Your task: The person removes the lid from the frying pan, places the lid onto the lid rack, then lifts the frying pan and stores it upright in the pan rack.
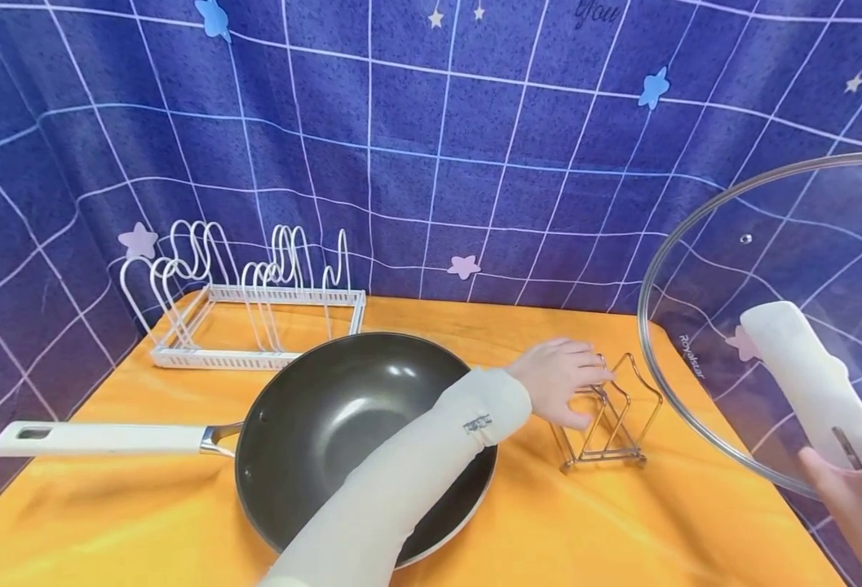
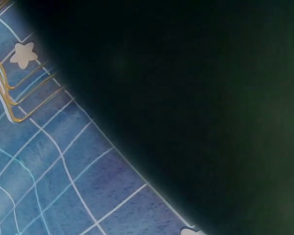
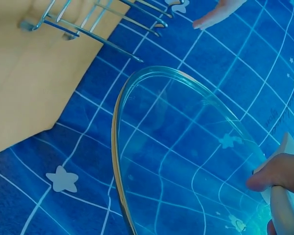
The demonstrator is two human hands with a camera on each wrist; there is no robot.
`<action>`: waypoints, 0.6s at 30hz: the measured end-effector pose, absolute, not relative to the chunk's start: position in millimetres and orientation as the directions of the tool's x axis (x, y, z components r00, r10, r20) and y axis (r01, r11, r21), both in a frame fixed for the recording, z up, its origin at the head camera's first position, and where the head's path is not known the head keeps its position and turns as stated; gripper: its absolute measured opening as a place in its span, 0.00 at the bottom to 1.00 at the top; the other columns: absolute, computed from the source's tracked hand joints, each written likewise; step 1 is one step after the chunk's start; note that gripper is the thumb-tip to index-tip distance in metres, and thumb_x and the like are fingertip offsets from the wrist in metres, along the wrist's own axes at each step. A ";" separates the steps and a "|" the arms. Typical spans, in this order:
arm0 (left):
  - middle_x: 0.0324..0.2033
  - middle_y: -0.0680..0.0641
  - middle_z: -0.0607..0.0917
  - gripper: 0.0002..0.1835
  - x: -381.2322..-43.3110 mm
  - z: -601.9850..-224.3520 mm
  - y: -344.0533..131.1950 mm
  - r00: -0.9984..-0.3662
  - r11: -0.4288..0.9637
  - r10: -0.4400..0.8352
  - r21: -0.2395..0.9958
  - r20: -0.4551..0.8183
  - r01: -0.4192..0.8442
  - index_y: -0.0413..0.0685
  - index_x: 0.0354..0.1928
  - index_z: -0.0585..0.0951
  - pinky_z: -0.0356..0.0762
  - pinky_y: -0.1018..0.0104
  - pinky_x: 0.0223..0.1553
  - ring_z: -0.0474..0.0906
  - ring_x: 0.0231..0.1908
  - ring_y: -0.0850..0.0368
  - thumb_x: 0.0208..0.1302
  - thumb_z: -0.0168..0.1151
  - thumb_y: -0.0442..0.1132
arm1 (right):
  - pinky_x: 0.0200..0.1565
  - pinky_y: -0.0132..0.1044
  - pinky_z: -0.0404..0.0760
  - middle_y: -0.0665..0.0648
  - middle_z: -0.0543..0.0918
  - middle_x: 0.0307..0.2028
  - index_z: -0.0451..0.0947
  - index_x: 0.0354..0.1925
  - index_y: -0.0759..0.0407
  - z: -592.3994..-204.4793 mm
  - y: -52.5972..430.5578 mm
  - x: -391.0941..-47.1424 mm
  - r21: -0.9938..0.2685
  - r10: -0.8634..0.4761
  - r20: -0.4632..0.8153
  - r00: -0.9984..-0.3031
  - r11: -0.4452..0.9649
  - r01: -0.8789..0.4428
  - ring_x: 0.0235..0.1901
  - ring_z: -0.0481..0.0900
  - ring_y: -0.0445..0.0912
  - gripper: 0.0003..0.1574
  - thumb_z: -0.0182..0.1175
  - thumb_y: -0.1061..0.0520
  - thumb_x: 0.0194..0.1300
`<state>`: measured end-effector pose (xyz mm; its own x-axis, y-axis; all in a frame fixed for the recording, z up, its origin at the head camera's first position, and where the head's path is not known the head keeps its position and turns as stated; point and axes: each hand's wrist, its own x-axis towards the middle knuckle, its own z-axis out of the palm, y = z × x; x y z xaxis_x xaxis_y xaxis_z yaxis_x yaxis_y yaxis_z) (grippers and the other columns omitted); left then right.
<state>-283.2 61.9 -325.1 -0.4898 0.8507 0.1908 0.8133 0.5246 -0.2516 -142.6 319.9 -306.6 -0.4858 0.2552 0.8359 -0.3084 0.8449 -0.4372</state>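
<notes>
On the right, my right hand [image 1: 859, 497] grips the white handle [image 1: 812, 375] of a large glass pan lid [image 1: 709, 269] with a metal rim, raised and tilted up beside the table. The right wrist view shows the thumb of this hand [image 3: 279, 174] over the handle and the clear lid [image 3: 176, 142]. My left hand [image 1: 559, 379], in a pale sleeve, reaches across the wok to a small metal wire rack [image 1: 610, 448]. Its fingers are extended over the rack's left side; contact is unclear. Below the forearm lies a dark wok [image 1: 357, 408], its white handle [image 1: 108, 439] pointing left.
A white wire rack [image 1: 218, 359] with several upright loops stands at the back left of the orange-covered table [image 1: 548, 530]. Blue gridded cloth [image 1: 416, 204] with stars hangs behind and at the sides. Most of the left wrist view is blocked by something dark.
</notes>
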 end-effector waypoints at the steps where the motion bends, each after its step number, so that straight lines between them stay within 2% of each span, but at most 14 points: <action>1: 0.67 0.58 0.70 0.35 -284.0 -326.2 61.7 -0.483 0.523 0.851 -0.254 0.204 0.814 0.64 0.69 0.68 0.53 0.65 0.70 0.60 0.70 0.58 0.59 0.54 0.63 | 0.48 0.20 0.52 0.34 0.54 0.45 0.57 0.45 0.82 -307.5 320.7 -142.5 -0.437 0.252 0.834 -0.492 0.845 -0.308 0.48 0.52 0.24 0.37 0.50 0.52 0.47; 6: 0.66 0.58 0.71 0.34 -288.3 -328.6 62.5 -0.475 0.519 0.851 -0.228 0.223 0.824 0.63 0.69 0.69 0.54 0.64 0.70 0.62 0.69 0.59 0.60 0.54 0.62 | 0.46 0.18 0.52 0.35 0.54 0.44 0.58 0.46 0.82 -309.8 325.3 -142.1 -0.448 0.254 0.815 -0.521 0.846 -0.288 0.46 0.53 0.23 0.37 0.52 0.53 0.46; 7: 0.66 0.58 0.72 0.34 -289.5 -327.8 62.8 -0.473 0.518 0.851 -0.215 0.229 0.828 0.62 0.68 0.70 0.55 0.65 0.70 0.63 0.68 0.59 0.60 0.55 0.62 | 0.46 0.18 0.52 0.37 0.58 0.43 0.58 0.47 0.82 -309.5 325.7 -141.9 -0.453 0.257 0.808 -0.531 0.847 -0.280 0.45 0.53 0.23 0.37 0.52 0.54 0.47; 10: 0.63 0.57 0.75 0.32 -291.9 -321.6 64.8 -0.462 0.512 0.852 -0.205 0.248 0.834 0.61 0.66 0.73 0.57 0.66 0.68 0.67 0.65 0.61 0.60 0.56 0.61 | 0.43 0.17 0.52 0.56 0.68 0.37 0.59 0.46 0.82 -307.6 326.0 -141.2 -0.443 0.252 0.798 -0.547 0.861 -0.250 0.44 0.53 0.25 0.35 0.53 0.57 0.45; 13: 0.62 0.58 0.76 0.30 -290.8 -312.3 69.3 -0.457 0.509 0.854 -0.214 0.248 0.834 0.62 0.64 0.75 0.58 0.68 0.67 0.68 0.64 0.63 0.60 0.55 0.61 | 0.44 0.17 0.52 0.79 0.65 0.39 0.58 0.47 0.82 -305.9 324.7 -139.9 -0.436 0.246 0.792 -0.560 0.868 -0.236 0.44 0.53 0.29 0.34 0.53 0.60 0.45; 15: 0.62 0.58 0.76 0.29 -288.6 -307.1 73.4 -0.451 0.500 0.860 -0.221 0.236 0.837 0.63 0.64 0.75 0.57 0.70 0.67 0.68 0.64 0.63 0.61 0.54 0.61 | 0.45 0.17 0.52 0.81 0.65 0.39 0.58 0.47 0.82 -305.1 323.7 -139.1 -0.429 0.240 0.792 -0.561 0.873 -0.233 0.44 0.55 0.33 0.34 0.53 0.59 0.46; 17: 0.62 0.59 0.76 0.28 -287.0 -304.4 77.7 -0.445 0.492 0.864 -0.209 0.235 0.845 0.64 0.63 0.76 0.57 0.71 0.67 0.68 0.64 0.64 0.62 0.53 0.61 | 0.47 0.18 0.52 0.82 0.66 0.39 0.59 0.47 0.83 -304.1 322.0 -139.1 -0.415 0.230 0.801 -0.553 0.879 -0.236 0.41 0.61 0.41 0.35 0.53 0.56 0.48; 18: 0.62 0.59 0.76 0.28 -286.4 -303.5 79.5 -0.438 0.485 0.866 -0.198 0.240 0.852 0.64 0.63 0.76 0.57 0.72 0.67 0.68 0.64 0.64 0.62 0.53 0.60 | 0.50 0.21 0.54 0.83 0.65 0.39 0.58 0.47 0.83 -303.6 321.5 -139.3 -0.407 0.223 0.803 -0.553 0.883 -0.234 0.40 0.63 0.47 0.38 0.53 0.51 0.51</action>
<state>-286.4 79.5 -303.5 -0.4378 0.8663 0.2404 0.8515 0.4854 -0.1983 -139.3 321.5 -303.6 -0.5529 0.2235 0.8028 -0.2342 0.8829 -0.4070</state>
